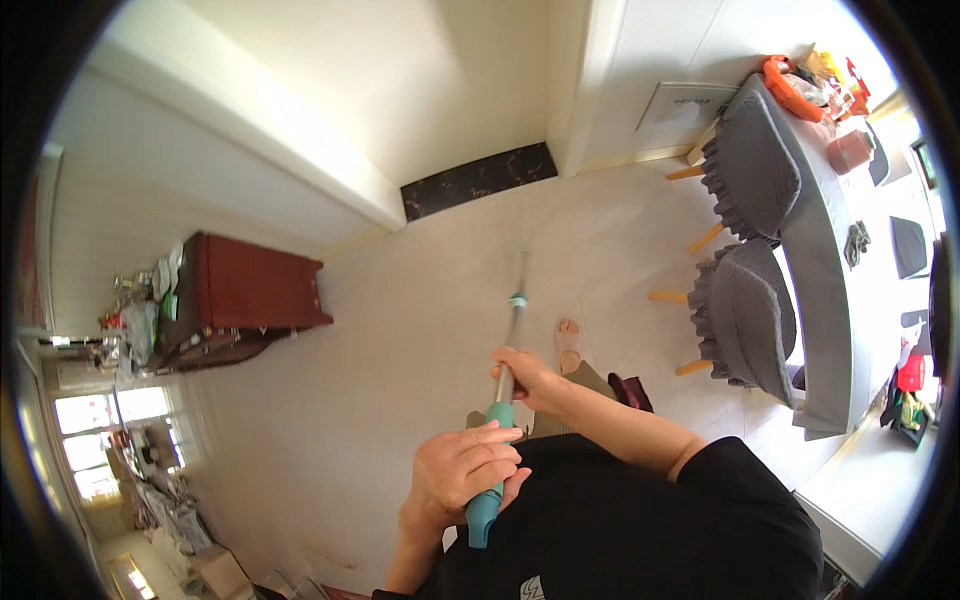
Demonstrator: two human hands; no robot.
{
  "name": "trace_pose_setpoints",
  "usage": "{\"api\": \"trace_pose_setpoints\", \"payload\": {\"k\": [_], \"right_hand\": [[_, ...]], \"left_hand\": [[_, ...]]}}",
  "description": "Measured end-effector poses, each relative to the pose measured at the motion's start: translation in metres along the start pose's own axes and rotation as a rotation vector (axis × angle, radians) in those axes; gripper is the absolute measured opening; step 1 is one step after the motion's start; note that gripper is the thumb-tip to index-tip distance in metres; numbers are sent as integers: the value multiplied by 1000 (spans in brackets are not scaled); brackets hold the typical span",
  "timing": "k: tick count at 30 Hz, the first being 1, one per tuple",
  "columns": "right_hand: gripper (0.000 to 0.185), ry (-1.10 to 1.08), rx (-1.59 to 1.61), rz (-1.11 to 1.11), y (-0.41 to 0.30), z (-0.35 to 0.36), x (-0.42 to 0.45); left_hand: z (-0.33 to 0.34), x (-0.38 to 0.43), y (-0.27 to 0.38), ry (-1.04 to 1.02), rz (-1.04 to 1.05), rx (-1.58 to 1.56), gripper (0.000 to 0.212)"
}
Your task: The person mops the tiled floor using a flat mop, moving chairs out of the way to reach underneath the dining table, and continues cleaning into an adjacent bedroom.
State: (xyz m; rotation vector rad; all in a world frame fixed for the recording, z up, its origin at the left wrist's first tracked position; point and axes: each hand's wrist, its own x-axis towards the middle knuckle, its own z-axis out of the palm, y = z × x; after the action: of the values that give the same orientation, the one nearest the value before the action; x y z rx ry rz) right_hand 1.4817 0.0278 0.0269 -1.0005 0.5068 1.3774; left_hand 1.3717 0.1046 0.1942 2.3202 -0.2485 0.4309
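Note:
Both hands hold one long pole (504, 386) with a silvery shaft and a teal grip. My left hand (463, 469) is wrapped around the teal grip (484, 517) at the upper end, close to my black shirt. Farther down, my right hand (529, 381) closes around the metal shaft. Beyond it a teal and white collar (517, 300) joins a thinner section, which blurs into the pale floor. No head at the lower end can be made out. One foot (568, 336) in a pink slipper shows to the right of the pole.
Pale floor (390, 322) stretches around me, with a dark marble threshold (480, 180) ahead. On the right, grey-covered chairs (754, 315) line a grey-clothed table (825, 300). A reddish-brown wooden cabinet (259, 281) juts out at left. Boxes (217, 570) and clutter lie at lower left.

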Motion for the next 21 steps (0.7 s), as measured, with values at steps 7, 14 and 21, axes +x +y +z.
{"api": "trace_pose_setpoints", "payload": {"k": [7, 14, 21], "right_hand": [[18, 385, -142, -240, -149, -160, 18], [16, 425, -230, -63, -223, -275, 70], [17, 103, -208, -85, -121, -156, 116]], "left_hand": [[130, 119, -66, -6, 11, -404, 24], [224, 176, -105, 108, -175, -631, 22], [102, 92, -114, 141, -276, -369, 19]]}}
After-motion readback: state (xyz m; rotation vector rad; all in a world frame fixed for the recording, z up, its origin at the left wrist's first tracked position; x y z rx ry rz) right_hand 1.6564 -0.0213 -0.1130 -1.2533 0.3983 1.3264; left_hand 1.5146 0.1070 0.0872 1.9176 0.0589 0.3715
